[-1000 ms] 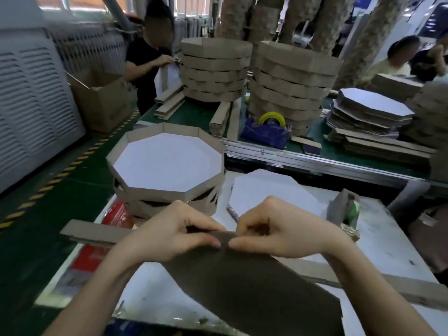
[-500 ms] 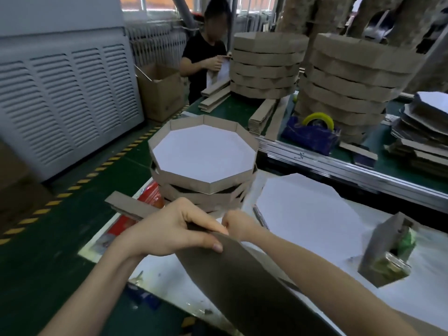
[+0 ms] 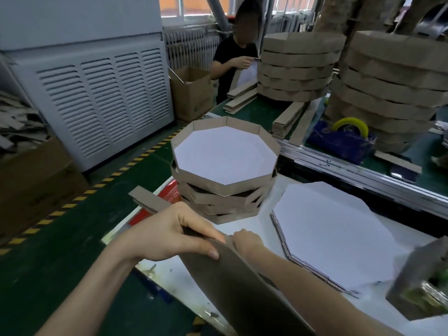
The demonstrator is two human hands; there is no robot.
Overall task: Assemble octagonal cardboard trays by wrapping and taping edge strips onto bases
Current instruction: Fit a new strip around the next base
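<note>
Gripping cardboard base (image 3: 242,287), white-lined trays (image 3: 213,189) stacked

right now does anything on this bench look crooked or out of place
The stack of finished trays to the left of the flat bases sits askew. Its layers are twisted against each other, with corners jutting out and dark gaps showing between them. A red packet pokes out at its foot. The flat bases are slightly fanned too.
</note>
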